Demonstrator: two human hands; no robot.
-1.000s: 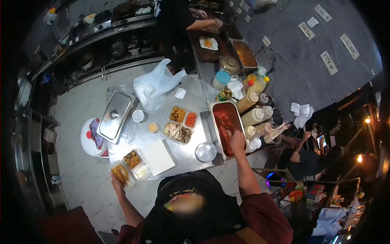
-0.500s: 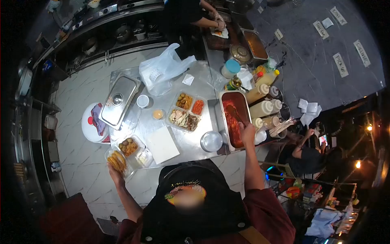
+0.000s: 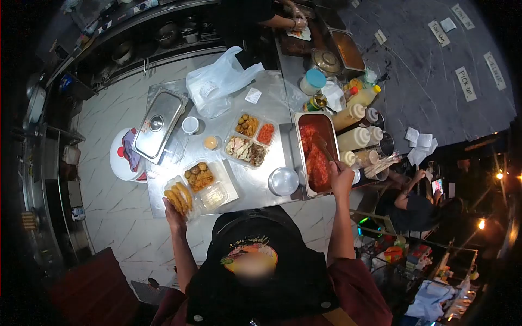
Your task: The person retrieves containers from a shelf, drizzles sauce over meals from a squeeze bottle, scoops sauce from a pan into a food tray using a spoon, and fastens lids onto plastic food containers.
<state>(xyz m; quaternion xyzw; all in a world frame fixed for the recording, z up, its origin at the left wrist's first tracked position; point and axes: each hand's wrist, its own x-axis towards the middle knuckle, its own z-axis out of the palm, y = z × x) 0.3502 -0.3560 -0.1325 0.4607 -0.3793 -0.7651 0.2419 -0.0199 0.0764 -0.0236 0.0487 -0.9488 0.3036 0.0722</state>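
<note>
My left hand (image 3: 174, 216) grips the near-left edge of a clear compartment food container (image 3: 211, 196). Long golden fried pieces (image 3: 178, 198) fill one compartment, and round browned pieces with more fried food (image 3: 199, 176) sit in another. The container lies partly over a white square board (image 3: 231, 182). In my right hand (image 3: 342, 180) is the handle of a brown serving spoon (image 3: 325, 149), its head sunk in chunky red sauce (image 3: 317, 163). That sauce is in a deep steel pan (image 3: 297, 141). A second filled compartment container (image 3: 252, 138) rests between my hands.
Squeeze bottles (image 3: 353, 139) line the pan's right side. A round clear lidded tub (image 3: 283, 181), a small sauce cup (image 3: 211, 142), a steel pan lid (image 3: 157, 124) and a plastic bag (image 3: 217, 81) are on the steel table (image 3: 266, 81). A co-worker's gloved hands (image 3: 298, 22) work beyond.
My left hand has moved the container right and away from me, onto the white board. My right hand has shifted slightly right and nearer, stirring the sauce toward the pan's near end.
</note>
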